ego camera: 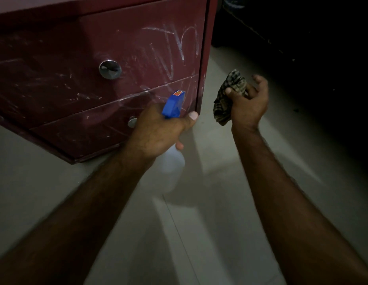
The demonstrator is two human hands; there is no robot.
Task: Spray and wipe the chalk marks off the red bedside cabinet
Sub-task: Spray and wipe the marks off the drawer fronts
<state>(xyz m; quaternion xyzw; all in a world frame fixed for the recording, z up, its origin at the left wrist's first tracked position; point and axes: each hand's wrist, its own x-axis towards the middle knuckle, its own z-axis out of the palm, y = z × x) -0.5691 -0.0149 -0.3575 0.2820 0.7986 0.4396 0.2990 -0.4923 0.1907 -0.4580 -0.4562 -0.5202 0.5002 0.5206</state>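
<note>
The red bedside cabinet (pixel 62 83) fills the upper left, with two drawer fronts and round metal knobs. White chalk marks (pixel 177 46) streak the right side of the upper drawer and run down onto the lower one. My left hand (pixel 158 132) grips a spray bottle (pixel 173 105) with a blue trigger head and a pale translucent body, its nozzle pointing at the lower drawer front. To the right of the cabinet's corner, my right hand (pixel 249 103) holds a crumpled checked cloth (pixel 228 97) in the air.
Pale floor tiles (pixel 199 212) lie below the cabinet and both arms. To the right of the cabinet stands dark furniture (pixel 292 38), barely lit. A narrow strip of floor separates the two.
</note>
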